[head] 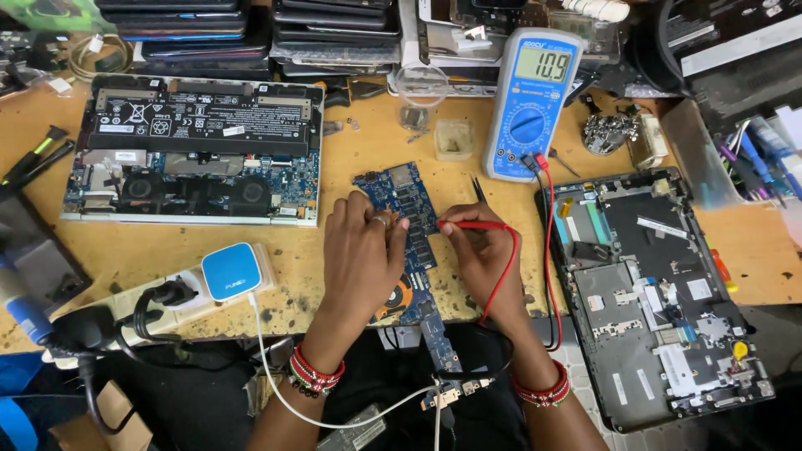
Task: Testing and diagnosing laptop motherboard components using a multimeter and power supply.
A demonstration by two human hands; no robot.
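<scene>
A long blue circuit board (403,194) lies on the wooden bench in front of me. My left hand (361,250) rests on the board with its fingers curled over the middle; whether it pinches a black probe I cannot tell. My right hand (478,255) grips a red meter probe (476,225) and points its tip at the board. Red and black leads (548,250) run from the probes up to a blue digital multimeter (533,104) with a lit number display.
An opened laptop with its black battery and fans exposed (196,150) lies at the left. A grey laptop chassis (656,292) sits at the right. A power strip with a blue-and-white charger (230,271) is near the front edge. Stacked laptops (251,29) fill the back.
</scene>
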